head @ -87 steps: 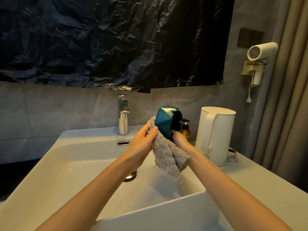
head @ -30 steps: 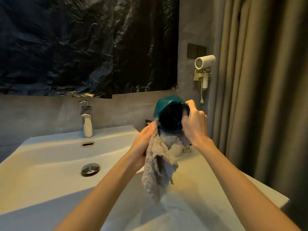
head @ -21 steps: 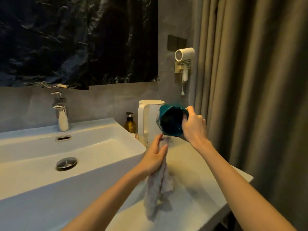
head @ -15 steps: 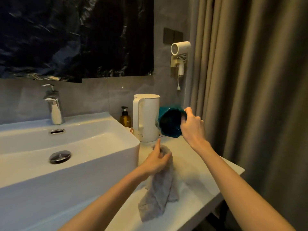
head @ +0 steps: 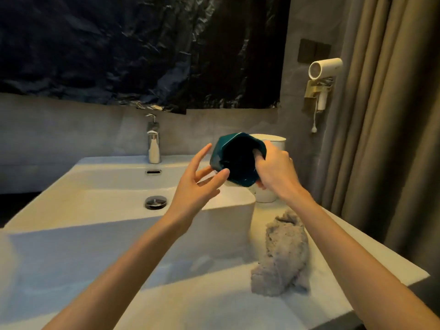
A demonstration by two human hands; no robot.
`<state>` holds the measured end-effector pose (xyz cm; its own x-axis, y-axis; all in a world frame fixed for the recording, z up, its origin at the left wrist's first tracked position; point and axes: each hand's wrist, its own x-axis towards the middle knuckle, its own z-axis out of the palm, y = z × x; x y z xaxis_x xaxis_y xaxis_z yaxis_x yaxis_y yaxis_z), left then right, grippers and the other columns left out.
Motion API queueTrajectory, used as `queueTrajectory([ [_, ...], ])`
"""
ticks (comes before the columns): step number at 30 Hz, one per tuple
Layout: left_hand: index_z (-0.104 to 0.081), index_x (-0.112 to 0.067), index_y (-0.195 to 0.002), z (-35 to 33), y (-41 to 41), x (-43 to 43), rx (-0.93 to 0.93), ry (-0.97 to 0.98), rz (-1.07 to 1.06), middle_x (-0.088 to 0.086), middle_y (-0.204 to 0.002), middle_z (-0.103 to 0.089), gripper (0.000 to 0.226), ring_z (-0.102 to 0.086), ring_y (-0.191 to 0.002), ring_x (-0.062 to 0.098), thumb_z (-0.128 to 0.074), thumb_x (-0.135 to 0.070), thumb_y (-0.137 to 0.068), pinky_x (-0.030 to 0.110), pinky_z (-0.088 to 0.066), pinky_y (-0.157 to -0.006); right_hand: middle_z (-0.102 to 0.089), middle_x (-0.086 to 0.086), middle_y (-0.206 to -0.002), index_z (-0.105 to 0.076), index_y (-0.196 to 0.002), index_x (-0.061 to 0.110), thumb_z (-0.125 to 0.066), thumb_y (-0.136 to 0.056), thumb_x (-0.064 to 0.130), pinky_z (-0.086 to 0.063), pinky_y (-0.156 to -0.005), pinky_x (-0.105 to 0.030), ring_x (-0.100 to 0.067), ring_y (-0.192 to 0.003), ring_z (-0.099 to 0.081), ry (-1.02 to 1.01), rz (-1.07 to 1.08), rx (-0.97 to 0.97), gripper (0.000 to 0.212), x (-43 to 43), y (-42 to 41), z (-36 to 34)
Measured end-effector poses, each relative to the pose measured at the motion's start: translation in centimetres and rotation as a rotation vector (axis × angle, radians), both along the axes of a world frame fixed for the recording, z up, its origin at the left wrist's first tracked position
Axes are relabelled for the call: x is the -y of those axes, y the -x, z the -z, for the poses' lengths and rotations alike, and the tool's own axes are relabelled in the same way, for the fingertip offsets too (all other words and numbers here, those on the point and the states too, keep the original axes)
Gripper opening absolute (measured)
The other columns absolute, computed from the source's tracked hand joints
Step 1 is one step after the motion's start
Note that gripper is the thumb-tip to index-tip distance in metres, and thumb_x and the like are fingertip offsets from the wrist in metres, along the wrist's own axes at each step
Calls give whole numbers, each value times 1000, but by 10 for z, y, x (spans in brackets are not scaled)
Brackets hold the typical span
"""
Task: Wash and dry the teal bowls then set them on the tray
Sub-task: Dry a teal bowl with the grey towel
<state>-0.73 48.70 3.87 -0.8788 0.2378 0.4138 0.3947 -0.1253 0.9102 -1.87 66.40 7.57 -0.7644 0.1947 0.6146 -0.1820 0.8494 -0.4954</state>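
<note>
Right hand (head: 273, 170): fingers clamped on the rim of the teal bowl (head: 238, 160), which is tilted. Left hand (head: 197, 184): fingers spread apart, beside bowl. Grey cloth (head: 283, 253) lies crumpled on the tabletop (head: 214, 306).

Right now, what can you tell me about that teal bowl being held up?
The teal bowl is glossy and dark, seemingly glazed ceramic, with angular faceted sides. It is tipped on its side, shadowed mouth facing the camera, held up before a white kettle. The right hand grips its rim, thumb apparently inside; the open left hand reaches its lower edge, contact unclear.
</note>
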Motion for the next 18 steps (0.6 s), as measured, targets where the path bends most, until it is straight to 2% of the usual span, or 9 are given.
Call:
queueTrajectory([
  [1,-40,-45,-136,-1,-3,19,-4,-20,-33,-2,-124,-59,65,-61,-106,8,-69,-33,-78,37,-53,-92,-63,-4,-83,-52,-110,17,-33,-102,31,-50,-45,-27,-17,-55,-63,21,-64,18,24,18,3,-3],
  [3,-44,-43,-133,-4,-12,58,-2,-32,-107,2,-122,-63,63,-63,-109,15,-69,-35,-75,36,-55,-88,-65,-5,-79,-51,-109,17,-34,-101,31,-54,-43,-28,-16,-47,-64,40,-184,50,23,57,9,-8],
  [7,-48,-37,-129,-5,-39,139,13,-57,-290,5,-116,-67,65,-66,-104,19,-71,-36,-69,40,-55,-88,-65,-6,-87,-51,-111,19,-35,-101,29,-52,-41,-22,-17,-52,-66,32,-417,164,21,146,17,-13],
  [12,-55,-35,-118,4,-89,236,35,-90,-542,5,-101,-73,43,-70,-94,18,-69,-24,-79,31,-58,-79,-68,-12,-72,-52,-103,11,-32,-98,20,-54,-44,-26,-20,-49,-67,-20,-715,318,22,261,10,-6],
  [15,-55,-33,-120,12,-119,282,75,-88,-692,4,-105,-71,41,-70,-92,18,-67,-23,-83,29,-58,-77,-69,-16,-68,-51,-104,6,-31,-88,11,-51,-42,-26,-26,-49,-67,-30,-856,419,26,325,2,5],
  [18,-49,-31,-130,22,-144,320,150,-31,-813,5,-105,-71,47,-69,-94,20,-63,-28,-86,35,-56,-85,-68,-18,-72,-48,-108,7,-31,-81,6,-50,-41,-25,-26,-48,-67,-25,-964,550,32,382,-3,22],
])
